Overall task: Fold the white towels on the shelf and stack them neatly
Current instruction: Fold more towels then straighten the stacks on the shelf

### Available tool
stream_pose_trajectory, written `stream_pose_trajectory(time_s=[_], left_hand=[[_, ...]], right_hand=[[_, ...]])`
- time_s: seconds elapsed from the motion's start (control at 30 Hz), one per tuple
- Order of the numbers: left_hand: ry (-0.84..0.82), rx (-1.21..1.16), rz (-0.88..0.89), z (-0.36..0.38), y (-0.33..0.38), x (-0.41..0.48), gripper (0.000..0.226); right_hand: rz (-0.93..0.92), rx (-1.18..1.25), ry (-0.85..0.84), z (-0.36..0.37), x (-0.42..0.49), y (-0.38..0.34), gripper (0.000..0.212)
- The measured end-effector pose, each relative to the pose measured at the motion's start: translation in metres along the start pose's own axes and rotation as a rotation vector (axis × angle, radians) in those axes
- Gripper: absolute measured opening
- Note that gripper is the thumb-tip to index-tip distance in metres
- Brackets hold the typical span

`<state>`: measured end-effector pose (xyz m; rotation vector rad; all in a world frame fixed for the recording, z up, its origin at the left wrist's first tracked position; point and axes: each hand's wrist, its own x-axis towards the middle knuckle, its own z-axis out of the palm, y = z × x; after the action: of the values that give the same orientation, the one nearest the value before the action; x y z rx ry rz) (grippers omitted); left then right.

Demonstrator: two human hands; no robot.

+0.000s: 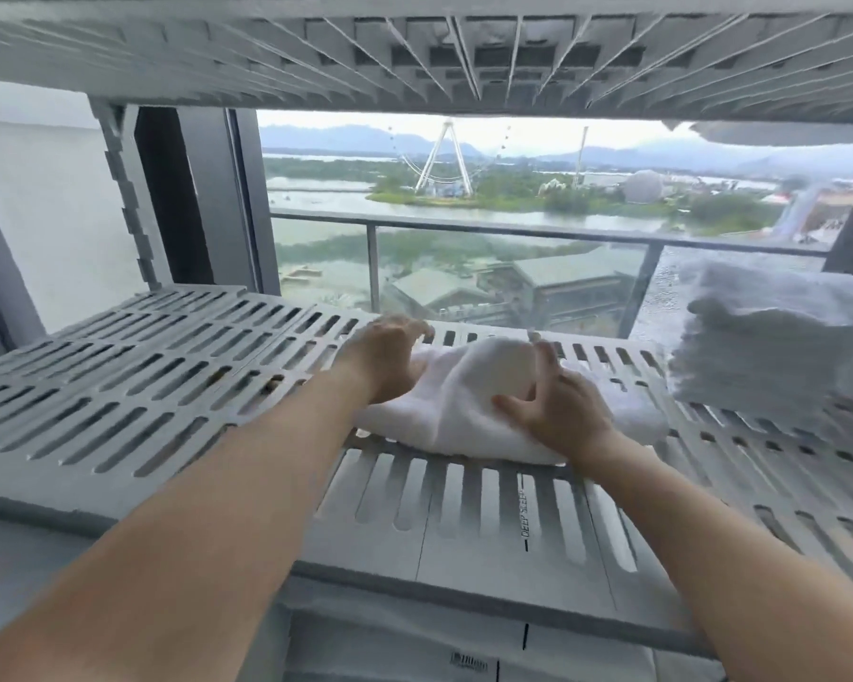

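Grey slotted shelf (119, 386) carries the stack of folded towels (769, 347) at our right and, apart from it, the bunched white towel (464, 401) in the middle. Our right hand (557, 406) holds its hump between thumb and fingers; our left hand (390, 356) lies on its left end, fingers bent, grip unclear. If we fold from such a bunch, we fear crooked edges and a leaning stack.
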<state>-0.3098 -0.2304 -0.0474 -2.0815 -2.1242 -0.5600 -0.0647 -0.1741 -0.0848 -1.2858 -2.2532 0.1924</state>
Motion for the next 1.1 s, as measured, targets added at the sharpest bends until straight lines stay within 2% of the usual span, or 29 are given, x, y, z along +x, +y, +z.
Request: stream_pose_trajectory(time_s=[0.03,0.07,0.13,0.17,0.27,0.3,0.33,0.43,0.47,0.5,0.53,0.57,0.67,0.7,0.8,0.9,0.97,1.03,1.1], left_hand=[[-0.039,-0.02,0.021,0.006,0.001,0.006,0.048],[-0.078,-0.035,0.032,0.013,0.002,0.011,0.054],[-0.169,-0.054,0.038,0.023,0.006,0.016,0.057],[-0.212,-0.048,0.049,0.027,0.008,0.016,0.052],[-0.238,0.124,0.153,0.025,0.011,0.015,0.011],[-0.186,0.174,0.159,0.02,0.009,0.015,0.007],[-0.078,0.195,0.149,0.015,0.007,0.017,0.009],[0.368,0.165,0.074,-0.006,0.003,0.019,0.022],[0.475,0.163,0.072,-0.012,0.002,0.017,0.023],[0.537,0.15,0.106,-0.015,0.001,0.014,0.022],[0.532,0.131,0.16,-0.016,0.0,0.007,0.022],[0.45,0.112,0.224,-0.015,-0.003,0.0,0.02],[0.03,0.184,0.404,-0.001,-0.012,-0.029,0.009],[-0.043,0.18,0.427,0.005,-0.014,-0.036,0.012],[0.001,0.038,0.4,0.013,-0.01,-0.054,0.043],[0.076,-0.054,0.311,0.009,0.003,-0.071,0.072],[0.088,-0.104,0.234,0.006,0.013,-0.081,0.083],[0.106,-0.187,0.113,0.005,0.021,-0.088,0.072],[0.153,-0.123,0.002,0.006,0.032,-0.094,0.043]], right_hand=[[0.069,0.056,-0.028,-0.002,0.0,-0.002,0.083],[0.114,0.118,-0.064,-0.005,0.002,-0.005,0.072],[0.132,0.165,-0.09,-0.009,-0.002,-0.011,0.038],[0.133,0.145,-0.079,-0.01,-0.006,-0.014,0.029],[0.176,0.052,-0.128,-0.017,-0.015,-0.02,0.022],[0.196,0.002,-0.127,-0.022,-0.014,-0.023,0.021],[0.21,-0.053,-0.058,-0.028,-0.011,-0.026,0.019],[0.166,-0.133,0.42,-0.044,-0.001,-0.038,0.017],[0.144,-0.172,0.511,-0.047,-0.002,-0.043,0.017],[0.14,-0.247,0.534,-0.048,-0.006,-0.046,0.017],[0.155,-0.355,0.486,-0.049,-0.012,-0.048,0.016],[0.191,-0.463,0.364,-0.05,-0.019,-0.048,0.015],[0.353,-0.617,-0.2,-0.047,-0.047,-0.052,0.018],[0.335,-0.616,-0.288,-0.047,-0.055,-0.052,0.021],[0.148,-0.505,-0.298,-0.062,-0.072,-0.049,0.016],[-0.032,-0.399,-0.251,-0.081,-0.086,-0.031,0.031],[-0.062,-0.241,-0.324,-0.085,-0.097,-0.014,0.041],[-0.001,-0.034,-0.399,-0.083,-0.107,0.004,0.053],[0.022,0.105,-0.312,-0.084,-0.113,0.018,0.052]])
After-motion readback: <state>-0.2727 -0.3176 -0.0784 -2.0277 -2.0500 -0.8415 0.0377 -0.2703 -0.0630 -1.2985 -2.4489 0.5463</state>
